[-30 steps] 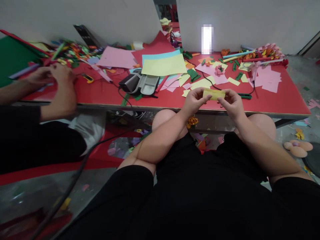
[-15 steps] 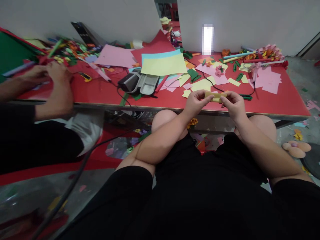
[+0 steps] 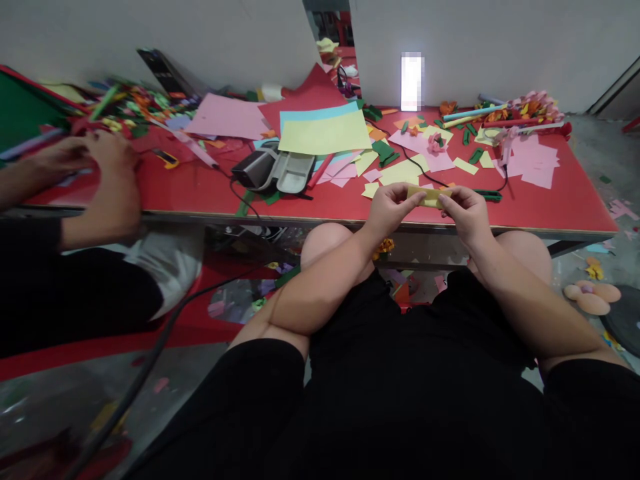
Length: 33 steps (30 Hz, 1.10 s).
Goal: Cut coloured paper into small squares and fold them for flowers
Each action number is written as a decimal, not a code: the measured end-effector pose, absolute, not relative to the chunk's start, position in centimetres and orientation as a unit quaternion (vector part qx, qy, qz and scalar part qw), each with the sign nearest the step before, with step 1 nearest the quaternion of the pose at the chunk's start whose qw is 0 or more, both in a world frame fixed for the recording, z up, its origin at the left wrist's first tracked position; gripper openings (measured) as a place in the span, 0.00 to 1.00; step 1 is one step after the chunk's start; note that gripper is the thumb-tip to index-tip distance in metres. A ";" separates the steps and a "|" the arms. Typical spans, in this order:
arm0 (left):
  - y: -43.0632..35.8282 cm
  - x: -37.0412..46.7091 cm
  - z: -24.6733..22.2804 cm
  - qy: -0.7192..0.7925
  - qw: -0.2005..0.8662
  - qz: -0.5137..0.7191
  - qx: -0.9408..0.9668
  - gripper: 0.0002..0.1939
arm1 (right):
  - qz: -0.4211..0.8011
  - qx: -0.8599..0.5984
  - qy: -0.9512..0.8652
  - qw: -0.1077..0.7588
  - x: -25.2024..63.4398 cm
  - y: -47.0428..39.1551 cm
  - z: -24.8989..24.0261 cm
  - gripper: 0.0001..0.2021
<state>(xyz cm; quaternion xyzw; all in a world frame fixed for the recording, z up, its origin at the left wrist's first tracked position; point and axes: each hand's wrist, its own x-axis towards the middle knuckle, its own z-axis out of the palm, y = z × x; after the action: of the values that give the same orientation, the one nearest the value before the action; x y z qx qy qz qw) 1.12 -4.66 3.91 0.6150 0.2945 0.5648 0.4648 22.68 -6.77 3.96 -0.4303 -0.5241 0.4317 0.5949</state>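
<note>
Head view: the left hand pinches one end of a yellow paper strip between thumb and curled fingers — a narrow grip; the right hand pinches the opposite end similarly. The strip is held near the front edge of the red table, right of its middle. A dark green object lies just beside the right hand — partly hidden by it.
</note>
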 end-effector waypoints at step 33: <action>-5.3 0.5 4.4 0.373 0.367 0.521 0.674 0.46 | 0.469 -0.416 -0.530 0.570 22.2 -7.0 3.9 0.28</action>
<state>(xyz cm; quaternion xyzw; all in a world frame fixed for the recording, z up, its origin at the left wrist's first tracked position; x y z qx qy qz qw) 0.48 -5.34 4.42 0.6742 0.3734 0.5211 0.3666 22.23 -7.02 3.89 -0.4165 -0.5302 0.4691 0.5704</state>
